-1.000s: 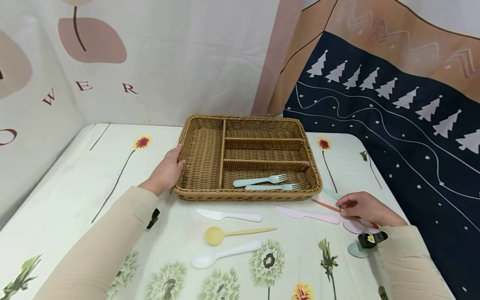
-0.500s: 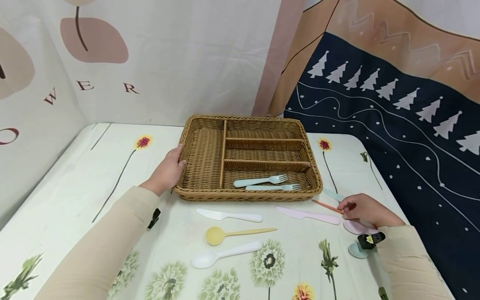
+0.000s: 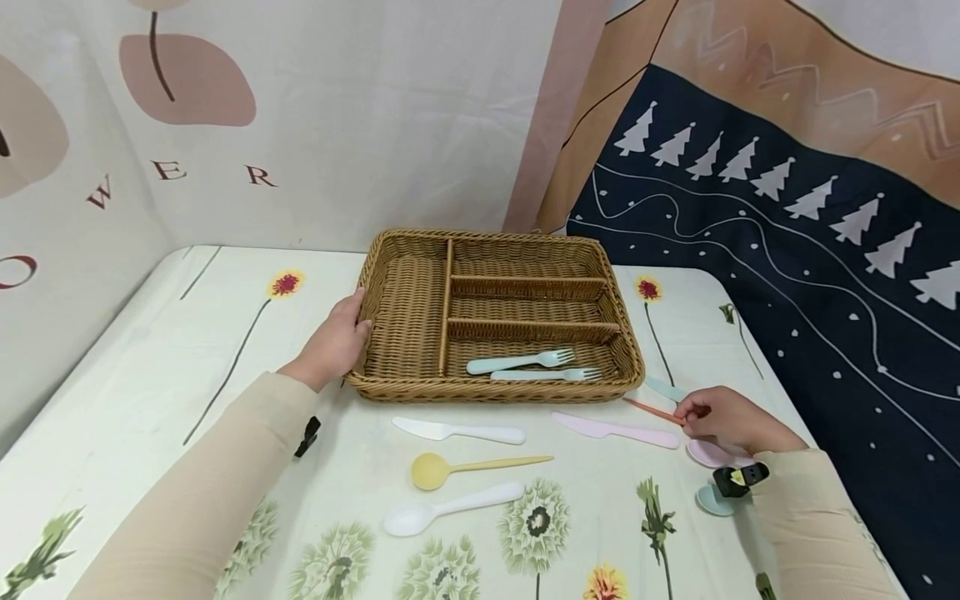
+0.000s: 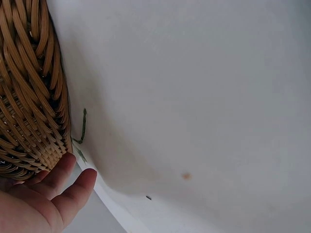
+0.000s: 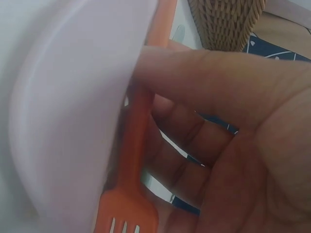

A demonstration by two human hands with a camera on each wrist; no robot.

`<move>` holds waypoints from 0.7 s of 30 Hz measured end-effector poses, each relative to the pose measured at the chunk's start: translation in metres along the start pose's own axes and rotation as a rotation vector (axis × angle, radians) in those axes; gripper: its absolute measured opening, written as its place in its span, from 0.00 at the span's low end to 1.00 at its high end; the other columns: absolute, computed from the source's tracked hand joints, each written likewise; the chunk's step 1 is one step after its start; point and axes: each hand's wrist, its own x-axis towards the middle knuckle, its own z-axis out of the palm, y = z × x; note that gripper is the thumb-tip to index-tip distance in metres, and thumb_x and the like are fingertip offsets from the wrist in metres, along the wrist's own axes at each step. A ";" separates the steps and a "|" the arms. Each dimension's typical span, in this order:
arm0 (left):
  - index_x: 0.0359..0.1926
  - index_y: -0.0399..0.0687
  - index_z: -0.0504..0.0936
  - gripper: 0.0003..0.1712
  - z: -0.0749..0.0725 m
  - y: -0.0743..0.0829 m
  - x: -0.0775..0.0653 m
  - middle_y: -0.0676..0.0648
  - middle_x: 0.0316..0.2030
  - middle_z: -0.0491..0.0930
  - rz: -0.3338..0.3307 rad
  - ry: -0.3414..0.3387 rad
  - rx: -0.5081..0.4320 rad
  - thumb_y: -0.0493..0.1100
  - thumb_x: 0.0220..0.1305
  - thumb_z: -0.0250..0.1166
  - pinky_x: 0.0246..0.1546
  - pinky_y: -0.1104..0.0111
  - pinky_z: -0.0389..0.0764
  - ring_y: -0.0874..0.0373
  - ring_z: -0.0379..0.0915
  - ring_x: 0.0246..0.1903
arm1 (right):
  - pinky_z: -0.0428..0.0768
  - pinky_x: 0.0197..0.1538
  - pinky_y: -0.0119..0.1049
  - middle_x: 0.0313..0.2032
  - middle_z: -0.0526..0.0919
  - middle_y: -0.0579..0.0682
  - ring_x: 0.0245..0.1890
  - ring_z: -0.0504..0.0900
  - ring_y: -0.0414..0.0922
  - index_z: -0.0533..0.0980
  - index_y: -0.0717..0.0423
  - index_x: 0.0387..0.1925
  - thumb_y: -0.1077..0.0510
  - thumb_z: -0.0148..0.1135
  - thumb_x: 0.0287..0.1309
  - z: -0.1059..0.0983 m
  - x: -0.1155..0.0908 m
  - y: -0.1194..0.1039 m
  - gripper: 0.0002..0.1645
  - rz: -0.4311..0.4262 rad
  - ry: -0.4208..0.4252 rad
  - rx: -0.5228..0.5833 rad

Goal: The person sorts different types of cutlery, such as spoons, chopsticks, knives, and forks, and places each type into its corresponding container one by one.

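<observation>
My left hand [image 3: 330, 342] grips the left end of a brown wicker cutlery basket [image 3: 495, 389]; in the left wrist view its fingers [image 4: 63, 177] lie against the outer weave. Two light blue forks [image 3: 517, 362] lie in the basket's front right compartment. To the right of the basket, my right hand [image 3: 738, 421] pinches the handle of an orange fork [image 5: 129, 206] between thumb and fingers, low over the cloth. A pink spoon [image 3: 708, 453] is right beside that hand, partly covered by it. A light blue knife [image 3: 663, 388] lies just beyond the fingertips.
In front of the basket lie a white knife [image 3: 457, 432], a pink knife [image 3: 615, 430], a yellow spoon [image 3: 429, 472] and a white spoon [image 3: 408, 519]. A light blue spoon [image 3: 714, 502] sits under the right wrist. Hanging cloths [image 3: 375, 125] stand behind the table.
My right hand has dipped slightly and its fingers have drawn together on the orange fork's handle. The left hand and the basket have stayed put.
</observation>
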 end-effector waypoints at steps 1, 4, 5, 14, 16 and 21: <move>0.75 0.36 0.33 0.35 0.000 0.000 0.000 0.30 0.73 0.41 0.002 0.001 -0.001 0.41 0.77 0.38 0.70 0.44 0.49 0.34 0.41 0.71 | 0.73 0.30 0.29 0.30 0.81 0.50 0.29 0.71 0.43 0.80 0.70 0.39 0.71 0.61 0.56 -0.001 0.000 0.000 0.08 0.002 -0.002 -0.005; 0.75 0.36 0.32 0.35 -0.001 0.000 0.001 0.30 0.73 0.41 0.006 -0.002 -0.008 0.41 0.77 0.38 0.70 0.44 0.49 0.34 0.41 0.71 | 0.73 0.31 0.29 0.30 0.81 0.49 0.29 0.72 0.43 0.80 0.67 0.39 0.70 0.60 0.58 -0.003 -0.001 -0.001 0.07 -0.031 0.000 -0.042; 0.75 0.37 0.32 0.35 -0.001 0.000 0.001 0.30 0.73 0.41 0.006 -0.004 -0.012 0.41 0.77 0.38 0.70 0.44 0.49 0.34 0.41 0.71 | 0.73 0.31 0.29 0.31 0.81 0.49 0.29 0.72 0.42 0.80 0.66 0.39 0.70 0.60 0.58 -0.004 -0.001 -0.002 0.07 -0.044 0.004 -0.057; 0.75 0.38 0.31 0.35 -0.003 0.001 0.000 0.30 0.73 0.39 -0.004 -0.013 -0.013 0.41 0.78 0.38 0.69 0.43 0.49 0.33 0.40 0.71 | 0.74 0.33 0.30 0.33 0.83 0.51 0.31 0.73 0.40 0.81 0.66 0.39 0.68 0.60 0.59 -0.014 -0.007 -0.008 0.07 -0.085 0.047 -0.120; 0.75 0.38 0.31 0.35 -0.002 0.001 0.000 0.30 0.73 0.39 -0.007 -0.012 -0.009 0.42 0.78 0.38 0.69 0.43 0.50 0.33 0.41 0.71 | 0.74 0.33 0.30 0.34 0.84 0.51 0.31 0.74 0.39 0.81 0.65 0.39 0.67 0.61 0.59 -0.016 -0.007 -0.007 0.07 -0.094 0.046 -0.128; 0.75 0.38 0.31 0.35 -0.002 0.001 0.000 0.30 0.73 0.39 -0.006 -0.013 -0.005 0.41 0.78 0.38 0.69 0.43 0.50 0.33 0.41 0.71 | 0.76 0.34 0.28 0.34 0.84 0.51 0.31 0.74 0.34 0.81 0.64 0.38 0.68 0.61 0.59 -0.021 -0.009 -0.007 0.06 -0.122 0.069 -0.132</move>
